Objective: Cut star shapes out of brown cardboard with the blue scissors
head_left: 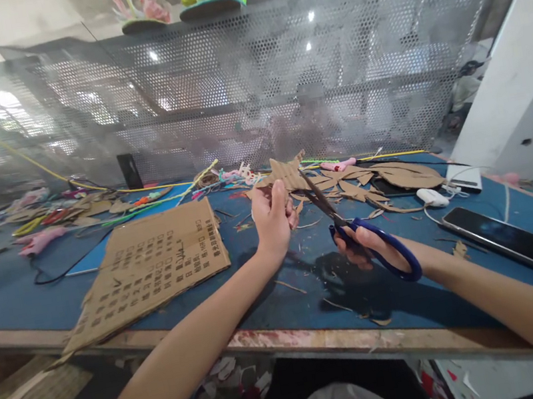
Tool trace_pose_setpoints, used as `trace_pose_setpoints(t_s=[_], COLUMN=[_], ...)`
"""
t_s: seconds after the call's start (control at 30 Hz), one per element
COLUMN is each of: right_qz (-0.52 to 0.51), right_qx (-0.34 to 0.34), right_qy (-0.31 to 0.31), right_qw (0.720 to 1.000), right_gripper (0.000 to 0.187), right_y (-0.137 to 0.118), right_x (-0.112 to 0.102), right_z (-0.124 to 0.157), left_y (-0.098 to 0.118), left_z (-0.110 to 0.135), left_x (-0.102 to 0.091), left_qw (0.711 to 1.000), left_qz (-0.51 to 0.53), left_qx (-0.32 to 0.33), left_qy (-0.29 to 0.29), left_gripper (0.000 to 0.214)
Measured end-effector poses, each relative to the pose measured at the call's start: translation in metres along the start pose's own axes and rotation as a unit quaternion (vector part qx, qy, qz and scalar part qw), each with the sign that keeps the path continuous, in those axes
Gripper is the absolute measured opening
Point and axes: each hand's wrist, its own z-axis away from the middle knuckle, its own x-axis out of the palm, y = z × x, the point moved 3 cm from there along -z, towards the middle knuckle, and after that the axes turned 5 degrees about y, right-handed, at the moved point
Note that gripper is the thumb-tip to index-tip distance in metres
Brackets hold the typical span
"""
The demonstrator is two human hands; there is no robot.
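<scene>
"Left grip (272, 219)?"
"Closed on a cut cardboard piece (287, 174); it sticks up past the grip."
"Right grip (362, 245)?"
"Holding blue-handled scissors (336, 217); blades (319, 196) point up-left from the grip, beside the piece; contact, can't tell."
"Around?"
"Printed cardboard sheet (154, 258) on the counter (263, 304), left of the left grip; phone (516, 242) right of the right grip."

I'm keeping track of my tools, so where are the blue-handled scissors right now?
In the head view, the scissors are right of centre, in the right hand above the blue tabletop, pointing toward the cardboard piece in the left hand.
</scene>
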Motion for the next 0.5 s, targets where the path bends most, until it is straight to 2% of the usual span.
trace_pose_setpoints(t_s=[0.17,0.5], right_qz=[-0.052,-0.015], right_qx=[0.001,0.012], right_qy=[0.010,0.037], right_qw=[0.999,0.999], right_gripper=[0.056,0.063], right_y=[0.0094,0.0030], right_x=[0.0002,-0.0014], right_z=[-0.0028,-0.0001], left_y=[-0.0003,0.0037], left_z=[0.0054,0.0068], left_x=[0.0051,0.0053], left_qw=[0.999,0.999], left_qz=[0.026,0.039], left_qx=[-0.023,-0.027], left_qy=[-0.023,-0.020], left_gripper=[0.038,0.038])
